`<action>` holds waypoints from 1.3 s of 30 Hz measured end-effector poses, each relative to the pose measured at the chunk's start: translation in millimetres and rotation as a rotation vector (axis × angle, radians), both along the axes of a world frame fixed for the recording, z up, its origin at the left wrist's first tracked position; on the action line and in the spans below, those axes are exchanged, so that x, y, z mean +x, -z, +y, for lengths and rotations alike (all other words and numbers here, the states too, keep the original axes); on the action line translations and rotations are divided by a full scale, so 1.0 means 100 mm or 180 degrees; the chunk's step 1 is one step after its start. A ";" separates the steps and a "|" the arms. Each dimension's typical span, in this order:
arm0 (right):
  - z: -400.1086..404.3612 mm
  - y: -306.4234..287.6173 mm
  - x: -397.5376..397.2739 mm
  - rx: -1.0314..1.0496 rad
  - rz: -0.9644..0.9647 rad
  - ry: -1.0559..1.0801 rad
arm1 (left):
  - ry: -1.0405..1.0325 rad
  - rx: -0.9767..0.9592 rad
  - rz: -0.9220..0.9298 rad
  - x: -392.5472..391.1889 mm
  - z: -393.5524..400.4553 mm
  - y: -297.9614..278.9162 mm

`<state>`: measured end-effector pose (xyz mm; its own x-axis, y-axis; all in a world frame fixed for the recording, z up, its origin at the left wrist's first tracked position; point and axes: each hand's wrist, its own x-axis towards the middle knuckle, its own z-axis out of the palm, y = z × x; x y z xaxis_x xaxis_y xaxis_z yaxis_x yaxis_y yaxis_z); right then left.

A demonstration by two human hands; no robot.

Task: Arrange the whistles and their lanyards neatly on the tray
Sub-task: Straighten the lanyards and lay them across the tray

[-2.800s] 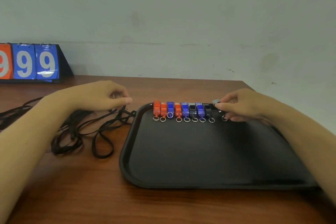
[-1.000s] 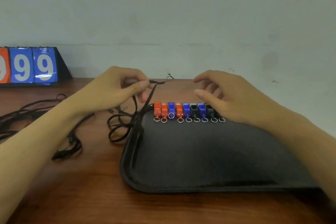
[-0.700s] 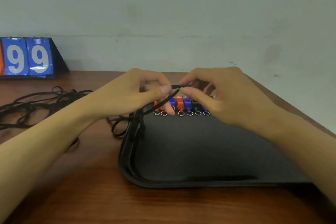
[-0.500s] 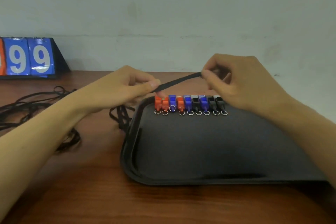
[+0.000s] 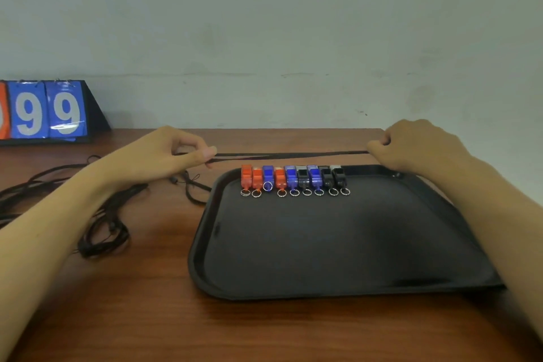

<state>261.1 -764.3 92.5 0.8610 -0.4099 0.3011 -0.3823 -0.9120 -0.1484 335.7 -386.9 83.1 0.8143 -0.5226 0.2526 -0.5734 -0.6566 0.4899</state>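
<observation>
The whistle part of the task appears to be finished: nine whistles (image 5: 294, 179), orange, blue and black, are lined up side by side in one row along the far edge of the black tray (image 5: 338, 282), at the centre of the frame, each with its key ring pointing toward the lower edge of the frame. The rest of the tray floor is not occupied by any lanyard, so the lanyard part is judged to be only just started.

One black lanyard (image 5: 291, 154) is held stretched out level just above the row of whistles. Its left end is pinched between thumb and fingertips of the left hand (image 5: 173, 153), left of centre; its right end is gripped in the curled fingers of the right hand (image 5: 411, 147), at the right of the frame. It has not yet been laid on the tray.

The remaining lanyards (image 5: 97, 214) lie as a loose black tangle on the brown surface (image 5: 147, 317) at the left of the frame, some strands running up to the tray's left rim. Their number cannot be told. A flip scoreboard (image 5: 47, 110) stands at the upper left.

Straightening and placing these lanyards one by one is judged to be what is left.
</observation>
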 end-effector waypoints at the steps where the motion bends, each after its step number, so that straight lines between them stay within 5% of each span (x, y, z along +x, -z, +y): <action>1: -0.02 0.00 0.00 -0.0012 0.0085 0.0058 | 0.0055 -0.0079 0.0034 -0.02 -0.03 0.00; 17: -0.40 -0.07 -0.09 -0.0336 0.1437 0.0232 | 0.0453 0.0596 0.0512 0.05 -0.01 0.05; 24: -0.36 -0.04 -0.11 -0.0199 0.1430 0.0371 | 0.0241 0.0909 0.0553 0.05 -0.03 0.07; 28: -0.29 -0.02 -0.08 -0.0275 0.0978 0.0289 | -0.0191 0.0915 -0.0075 0.17 0.09 0.06; 30: -0.16 -0.03 -0.08 -0.0446 0.0981 0.0025 | -0.0122 0.1016 -0.0059 0.22 0.15 0.07; 34: 0.11 0.06 -0.05 -0.0675 0.0856 -0.0993 | 0.0285 0.1196 0.0906 0.22 0.17 0.07; 39: 0.30 0.10 -0.09 -0.0694 0.0681 -0.1586 | 0.0211 0.1462 0.0564 0.26 0.22 0.08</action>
